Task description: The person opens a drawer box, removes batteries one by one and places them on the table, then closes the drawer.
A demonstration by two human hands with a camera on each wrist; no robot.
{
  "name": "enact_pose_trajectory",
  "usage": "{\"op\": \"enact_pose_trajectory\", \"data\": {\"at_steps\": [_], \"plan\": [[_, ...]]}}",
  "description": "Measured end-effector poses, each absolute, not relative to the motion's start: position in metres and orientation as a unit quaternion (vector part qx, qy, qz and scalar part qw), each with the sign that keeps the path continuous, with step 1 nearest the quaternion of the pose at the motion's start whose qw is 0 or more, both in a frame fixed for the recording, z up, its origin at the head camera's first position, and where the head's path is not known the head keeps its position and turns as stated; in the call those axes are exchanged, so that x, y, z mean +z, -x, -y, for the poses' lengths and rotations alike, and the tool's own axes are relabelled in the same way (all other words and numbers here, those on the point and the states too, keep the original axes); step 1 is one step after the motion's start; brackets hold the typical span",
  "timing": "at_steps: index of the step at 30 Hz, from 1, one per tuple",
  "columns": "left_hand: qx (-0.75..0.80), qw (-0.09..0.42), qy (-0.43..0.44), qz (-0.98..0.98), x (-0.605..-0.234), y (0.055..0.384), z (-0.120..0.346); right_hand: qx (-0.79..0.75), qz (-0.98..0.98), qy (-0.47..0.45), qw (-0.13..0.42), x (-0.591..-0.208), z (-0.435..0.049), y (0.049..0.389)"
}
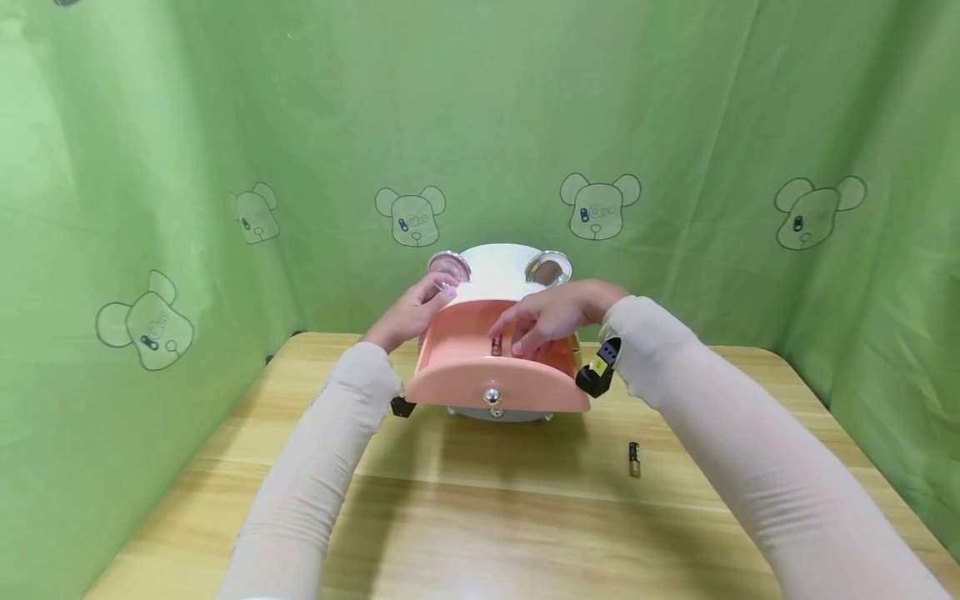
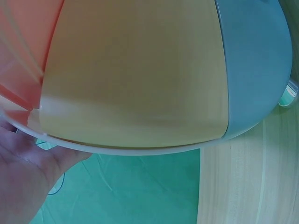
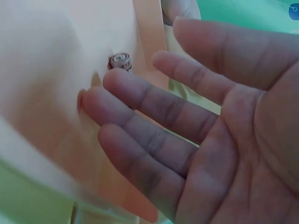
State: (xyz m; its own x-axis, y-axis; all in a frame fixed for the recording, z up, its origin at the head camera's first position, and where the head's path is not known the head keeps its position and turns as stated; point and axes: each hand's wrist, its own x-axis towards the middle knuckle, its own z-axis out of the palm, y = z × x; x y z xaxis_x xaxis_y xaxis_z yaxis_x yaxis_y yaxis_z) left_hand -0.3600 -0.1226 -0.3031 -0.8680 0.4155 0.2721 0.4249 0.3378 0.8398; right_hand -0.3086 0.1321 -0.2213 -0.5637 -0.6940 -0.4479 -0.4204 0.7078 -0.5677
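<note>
A clock-shaped box (image 1: 495,271) with a white shell and two silver ear-like rounds has its salmon-pink drawer (image 1: 450,385) pulled out toward me. My left hand (image 1: 412,312) grips the shell's upper left edge beside one round; in the left wrist view, fingers of the left hand (image 2: 28,172) lie along the white rim. Into the drawer reaches my right hand (image 1: 558,315), fingers extended and fairly straight. Close to its fingertips is a small battery (image 1: 496,345) in the drawer. The right wrist view shows the battery's end (image 3: 120,59) just behind one finger, partly hidden.
Another battery (image 1: 634,459) lies on the wooden table (image 1: 480,533), right of the box and under my right forearm. Green curtains (image 1: 495,108) printed with bear heads hang behind and on both sides. A silver knob (image 1: 492,397) sticks out from the drawer front.
</note>
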Motion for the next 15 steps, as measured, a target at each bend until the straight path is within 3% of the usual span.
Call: {"op": "enact_pose_trajectory", "data": {"at_steps": [15], "plan": [[-0.505,0.007,0.256,0.824,-0.3025,0.3574,0.1237,-0.214,-0.832,0.325,0.395,-0.2166,-0.1277,0.3168]]}}
